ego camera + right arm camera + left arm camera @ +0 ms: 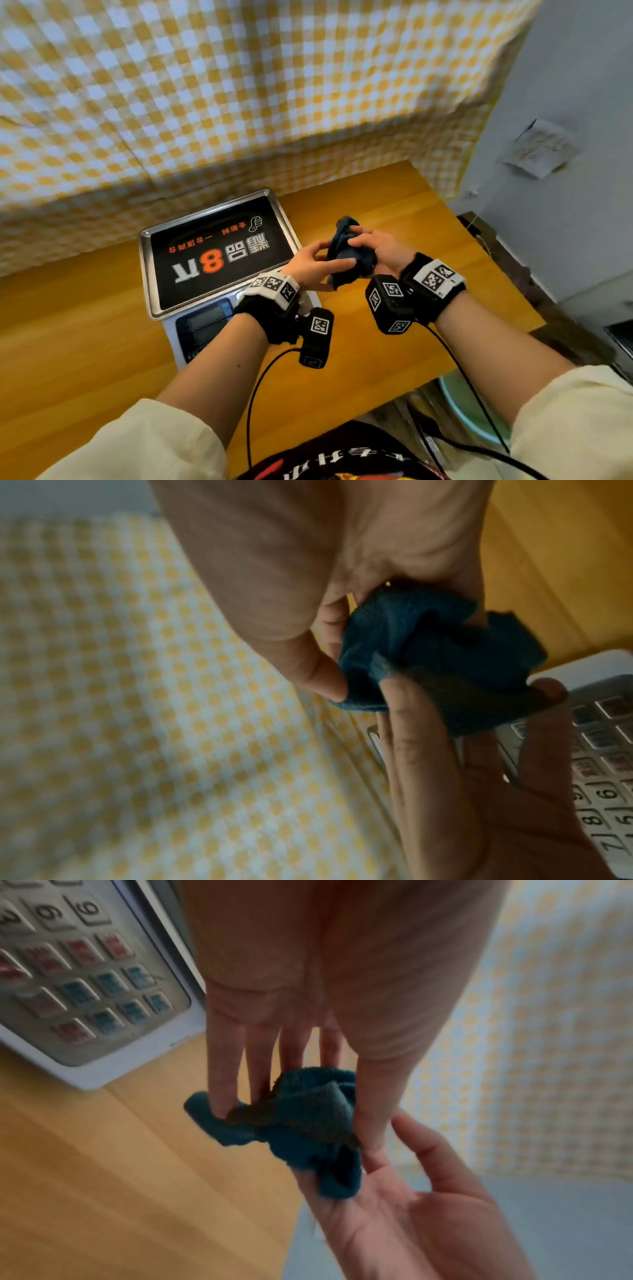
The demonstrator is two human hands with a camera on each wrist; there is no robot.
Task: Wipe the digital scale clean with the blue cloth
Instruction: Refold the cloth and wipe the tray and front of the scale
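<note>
Your right hand (376, 251): fingers curled round one bunched blue cloth (344, 251). Your left hand (313, 265): thumb and straight fingers pinch same cloth from other side. Two hands, one cloth, held in air over worktop (411, 219), just right of one scale (219, 250), apart from it. Scale keypad (85, 974) faces you.

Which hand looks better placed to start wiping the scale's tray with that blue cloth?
Probably the left hand: it pinches the blue cloth and sits right beside the digital scale and its tray. The right hand grips the cloth too, but farther out over the wooden table.
</note>
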